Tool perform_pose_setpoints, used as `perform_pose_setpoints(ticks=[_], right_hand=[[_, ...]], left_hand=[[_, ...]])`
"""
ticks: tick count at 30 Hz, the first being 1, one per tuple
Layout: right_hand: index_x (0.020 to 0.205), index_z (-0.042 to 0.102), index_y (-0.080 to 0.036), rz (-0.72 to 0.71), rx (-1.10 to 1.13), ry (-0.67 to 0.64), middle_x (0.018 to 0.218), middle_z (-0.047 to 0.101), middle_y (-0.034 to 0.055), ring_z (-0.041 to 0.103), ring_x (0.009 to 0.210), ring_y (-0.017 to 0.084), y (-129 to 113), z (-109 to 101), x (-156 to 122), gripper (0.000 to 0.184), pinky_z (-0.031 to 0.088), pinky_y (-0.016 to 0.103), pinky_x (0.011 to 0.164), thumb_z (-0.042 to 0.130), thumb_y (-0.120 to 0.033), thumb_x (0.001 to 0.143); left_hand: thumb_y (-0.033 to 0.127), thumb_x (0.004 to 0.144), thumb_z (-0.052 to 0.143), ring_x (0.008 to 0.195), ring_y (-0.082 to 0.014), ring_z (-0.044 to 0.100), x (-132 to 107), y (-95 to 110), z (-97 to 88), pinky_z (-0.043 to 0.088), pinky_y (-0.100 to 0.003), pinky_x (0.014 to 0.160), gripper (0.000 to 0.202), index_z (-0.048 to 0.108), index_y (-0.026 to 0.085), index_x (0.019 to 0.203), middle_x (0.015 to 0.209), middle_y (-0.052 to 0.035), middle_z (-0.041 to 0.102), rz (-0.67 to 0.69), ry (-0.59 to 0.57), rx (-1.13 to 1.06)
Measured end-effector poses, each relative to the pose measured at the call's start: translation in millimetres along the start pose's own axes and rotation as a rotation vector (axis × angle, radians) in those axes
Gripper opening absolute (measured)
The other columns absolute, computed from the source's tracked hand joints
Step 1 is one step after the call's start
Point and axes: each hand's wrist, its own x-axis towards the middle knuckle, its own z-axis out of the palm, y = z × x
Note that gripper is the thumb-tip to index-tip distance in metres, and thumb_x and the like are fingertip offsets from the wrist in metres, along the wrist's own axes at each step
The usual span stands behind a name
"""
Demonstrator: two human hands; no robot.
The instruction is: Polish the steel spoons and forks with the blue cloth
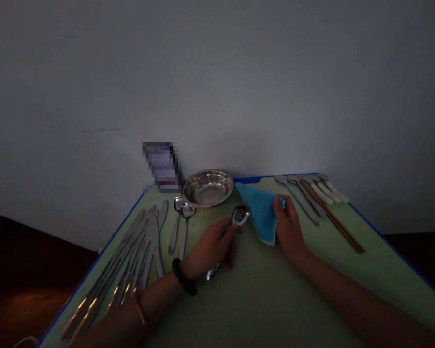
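Note:
Near the middle of the table, my left hand (215, 241) is closed around a shiny metal spoon (241, 215). The spoon's bowl points away from me, and the end of its handle shows below my fingers. To the right, my right hand (289, 224) grips a blue cloth (263, 212) between thumb and fingers. The cloth hangs toward the spoon's bowl; whether they touch I cannot tell. Just behind the spoon stands a round metal bowl (208, 188). Two more spoons (183, 227) lie left of my left hand.
Several table knives (130, 266) lie fanned along the left side, partly under my left forearm. On the right are metal cutlery (300, 198), wooden chopsticks (333, 217) and several white-handled utensils (328, 191). A blurred phone-like object (163, 166) leans against the wall behind the blue-edged table (268, 309).

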Motion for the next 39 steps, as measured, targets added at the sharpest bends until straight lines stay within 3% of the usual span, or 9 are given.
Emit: perform_pose_setpoints(ticks=[2, 5, 8, 11, 18, 23, 27, 32, 39], right_hand=[[0.086, 0.044, -0.024, -0.008, 0.009, -0.008, 0.064, 0.040, -0.0034, 0.039, 0.054, 0.013, 0, -1, -2, 0.025, 0.036, 0.024, 0.048, 0.041, -0.049, 0.081], [0.081, 0.048, -0.023, -0.056, 0.016, -0.187, 0.064, 0.046, -0.0017, 0.044, 0.057, 0.014, -1, 0, -7, 0.026, 0.039, 0.026, 0.053, 0.038, -0.047, 0.082], [0.080, 0.053, -0.022, -0.076, 0.080, -0.297, 0.079, 0.059, 0.0027, 0.055, 0.074, 0.016, -1, 2, -7, 0.030, 0.044, 0.029, 0.070, 0.031, -0.042, 0.086], [0.092, 0.054, -0.022, -0.115, 0.021, -0.297, 0.095, 0.061, 0.0040, 0.057, 0.089, 0.017, 2, 4, -2, 0.018, 0.043, 0.032, 0.082, 0.045, -0.035, 0.082], [0.110, 0.049, -0.022, -0.191, -0.223, -0.414, 0.106, 0.058, 0.0061, 0.056, 0.094, 0.019, 3, 6, -2, 0.040, 0.044, 0.034, 0.082, 0.057, -0.040, 0.075], [0.096, 0.053, -0.018, -0.178, -0.276, -0.444, 0.087, 0.062, 0.0036, 0.057, 0.079, 0.017, 0, 7, -5, 0.025, 0.044, 0.030, 0.072, 0.050, -0.037, 0.080], [0.089, 0.051, -0.019, -0.163, -0.237, -0.332, 0.078, 0.058, 0.0013, 0.054, 0.072, 0.016, 4, 5, -1, 0.021, 0.042, 0.028, 0.067, 0.042, -0.038, 0.084], [0.084, 0.048, -0.020, -0.073, -0.146, -0.124, 0.077, 0.054, 0.0007, 0.050, 0.070, 0.016, 7, 2, 3, 0.027, 0.042, 0.028, 0.066, 0.035, -0.043, 0.085], [0.087, 0.056, -0.020, 0.002, -0.194, -0.164, 0.082, 0.061, 0.0036, 0.055, 0.080, 0.019, 3, 4, 1, 0.036, 0.041, 0.031, 0.075, 0.034, -0.047, 0.084]], left_hand=[[0.041, 0.088, 0.032, 0.032, -0.0110, 0.050, 0, -1, 0.1, 0.033, -0.016, 0.031, 0.027, 0.048, 0.019, 0.088, 0.040, 0.0065, 0.051, 0.015, -0.011, 0.040], [0.040, 0.089, 0.031, 0.033, -0.0112, 0.050, 0, -1, 0.1, 0.035, -0.017, 0.032, 0.027, 0.048, 0.019, 0.088, 0.040, 0.0060, 0.052, 0.031, -0.010, 0.083], [0.038, 0.089, 0.032, 0.033, -0.0110, 0.051, -1, 0, 0.0, 0.037, -0.017, 0.035, 0.026, 0.048, 0.019, 0.084, 0.041, 0.0055, 0.053, 0.052, 0.001, 0.127], [0.038, 0.088, 0.034, 0.033, -0.0101, 0.050, -3, 1, -0.3, 0.038, -0.017, 0.037, 0.026, 0.050, 0.018, 0.081, 0.040, 0.0059, 0.052, 0.094, 0.004, 0.179], [0.036, 0.088, 0.033, 0.036, -0.0096, 0.049, -5, 1, -1.5, 0.039, -0.018, 0.039, 0.026, 0.050, 0.017, 0.082, 0.045, 0.0070, 0.048, 0.150, -0.013, 0.186], [0.034, 0.088, 0.035, 0.036, -0.0078, 0.046, -7, 4, -0.7, 0.036, -0.017, 0.038, 0.024, 0.050, 0.017, 0.081, 0.046, 0.0073, 0.047, 0.166, -0.039, 0.151], [0.032, 0.086, 0.041, 0.039, -0.0073, 0.044, -10, 8, -0.8, 0.033, -0.016, 0.038, 0.020, 0.052, 0.016, 0.083, 0.050, 0.0065, 0.049, 0.169, -0.088, 0.173], [0.035, 0.090, 0.034, 0.043, -0.0073, 0.042, -11, 8, -1.9, 0.033, -0.017, 0.044, 0.032, 0.055, 0.015, 0.075, 0.048, 0.0062, 0.045, 0.197, -0.134, 0.242], [0.036, 0.091, 0.031, 0.046, -0.0082, 0.041, -10, 5, -1.8, 0.032, -0.019, 0.045, 0.034, 0.048, 0.017, 0.068, 0.053, 0.0058, 0.045, 0.203, -0.042, 0.196]])
